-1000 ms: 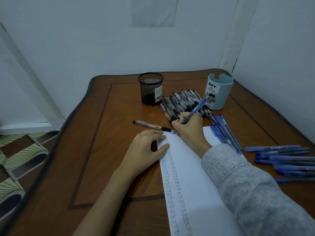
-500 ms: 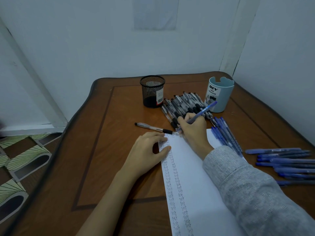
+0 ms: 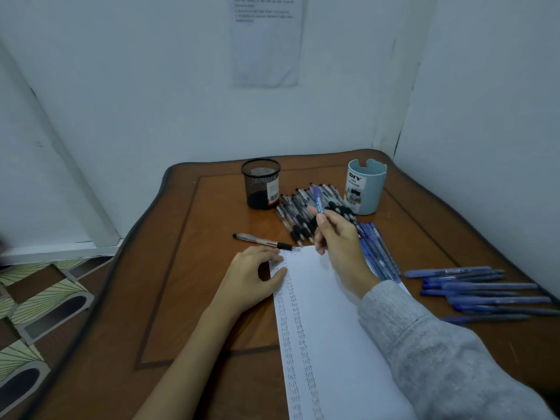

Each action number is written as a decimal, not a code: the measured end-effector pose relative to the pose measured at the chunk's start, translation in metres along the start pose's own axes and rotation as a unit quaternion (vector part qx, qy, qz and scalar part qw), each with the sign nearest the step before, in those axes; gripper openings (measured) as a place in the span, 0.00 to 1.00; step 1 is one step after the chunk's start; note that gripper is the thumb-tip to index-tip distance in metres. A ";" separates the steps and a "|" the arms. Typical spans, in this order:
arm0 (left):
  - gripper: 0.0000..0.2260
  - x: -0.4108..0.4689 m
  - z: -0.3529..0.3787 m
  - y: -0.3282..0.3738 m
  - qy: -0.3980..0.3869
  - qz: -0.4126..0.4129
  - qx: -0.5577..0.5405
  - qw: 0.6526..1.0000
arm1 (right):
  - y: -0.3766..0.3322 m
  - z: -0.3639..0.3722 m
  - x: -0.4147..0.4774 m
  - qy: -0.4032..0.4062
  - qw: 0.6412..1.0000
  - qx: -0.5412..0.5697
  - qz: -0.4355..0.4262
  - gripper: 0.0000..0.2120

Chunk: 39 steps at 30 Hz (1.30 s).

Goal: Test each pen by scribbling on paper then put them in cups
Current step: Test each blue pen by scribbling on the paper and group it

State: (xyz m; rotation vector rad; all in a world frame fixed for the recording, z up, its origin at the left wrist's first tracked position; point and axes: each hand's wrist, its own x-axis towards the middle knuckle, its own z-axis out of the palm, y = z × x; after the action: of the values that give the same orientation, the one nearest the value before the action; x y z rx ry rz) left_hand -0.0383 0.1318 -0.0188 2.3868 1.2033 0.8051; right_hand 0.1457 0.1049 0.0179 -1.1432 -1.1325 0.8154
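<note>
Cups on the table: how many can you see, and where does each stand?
2. The black mesh cup stands at the back of the table, left of the black pen pile; the light blue cup stands right of that pile. No other cup shows.

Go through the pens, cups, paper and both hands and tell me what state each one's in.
Paper: flat, columns of writing down it.
Blue pen: pinched in right hand, clear of the paper.
Left hand: resting on the paper's left edge.
Mesh cup: upright, no pens showing.
Blue cup: upright, no pens showing.
Black pens: loose pile between the cups.
Single black pen: lying by paper's top corner.
Other blue pens: lying loose on the table.
</note>
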 end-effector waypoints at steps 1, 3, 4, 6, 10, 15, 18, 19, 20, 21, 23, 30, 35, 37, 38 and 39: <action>0.15 0.000 -0.001 0.001 -0.003 -0.004 0.001 1.000 | -0.002 -0.003 -0.002 0.005 1.000 -0.009 0.000 0.12; 0.18 -0.001 -0.002 0.005 -0.006 -0.012 0.002 1.000 | -0.005 -0.009 -0.007 0.017 0.999 -0.040 0.000 0.16; 0.19 -0.001 -0.003 0.006 -0.008 -0.014 0.002 1.000 | -0.006 -0.013 -0.009 0.023 0.999 -0.048 0.002 0.19; 0.21 -0.001 -0.004 0.009 -0.012 -0.019 0.005 1.000 | -0.012 -0.019 -0.015 0.017 0.999 -0.034 0.002 0.17; 0.26 -0.002 -0.004 0.011 -0.016 -0.025 0.012 0.999 | -0.024 -0.029 -0.027 -0.007 1.000 0.013 0.022 0.11; 0.26 -0.004 -0.004 0.012 -0.013 -0.033 0.007 0.999 | -0.028 -0.043 -0.030 0.023 0.998 -0.026 0.056 0.10; 0.27 -0.004 -0.003 0.012 -0.009 -0.031 0.007 0.999 | -0.021 -0.059 -0.020 0.064 0.991 -0.091 0.079 0.13; 0.27 -0.004 -0.003 0.012 -0.006 -0.029 0.006 1.000 | -0.018 -0.066 -0.017 0.087 0.985 -0.127 0.076 0.13; 0.27 -0.004 -0.003 0.012 -0.005 -0.025 0.007 1.000 | -0.016 -0.074 -0.014 0.115 0.977 -0.165 0.067 0.13; 0.27 -0.004 -0.002 0.011 -0.003 -0.021 0.007 1.000 | -0.015 -0.081 -0.012 0.141 0.968 -0.197 0.060 0.11; 0.26 -0.004 -0.001 0.010 0.002 -0.017 0.008 1.000 | -0.014 -0.093 -0.009 0.180 0.952 -0.237 0.072 0.10; 0.14 -0.002 0.001 0.006 0.017 -0.014 0.012 1.000 | 0.001 -0.103 0.001 0.141 0.924 -0.332 0.129 0.08; 0.15 -0.003 0.002 0.005 0.046 -0.017 0.017 0.999 | -0.002 -0.086 0.002 0.150 0.901 -0.402 0.058 0.07; 0.16 -0.003 0.002 0.005 0.047 -0.020 0.016 0.999 | -0.006 -0.066 0.004 0.104 0.921 -0.375 0.012 0.06; 0.16 -0.004 0.002 0.005 0.047 -0.022 0.013 0.999 | -0.008 -0.054 0.005 0.067 0.931 -0.360 0.001 0.06; 0.17 -0.004 0.001 0.005 0.047 -0.025 0.008 0.999 | -0.008 -0.041 0.006 0.029 0.937 -0.348 -0.005 0.05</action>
State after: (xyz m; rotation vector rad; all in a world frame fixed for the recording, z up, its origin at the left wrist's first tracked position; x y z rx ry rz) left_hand -0.0360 0.1258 -0.0179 2.3447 1.3054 0.9025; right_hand 0.1859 0.0976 0.0260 -1.7247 -1.4238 0.3595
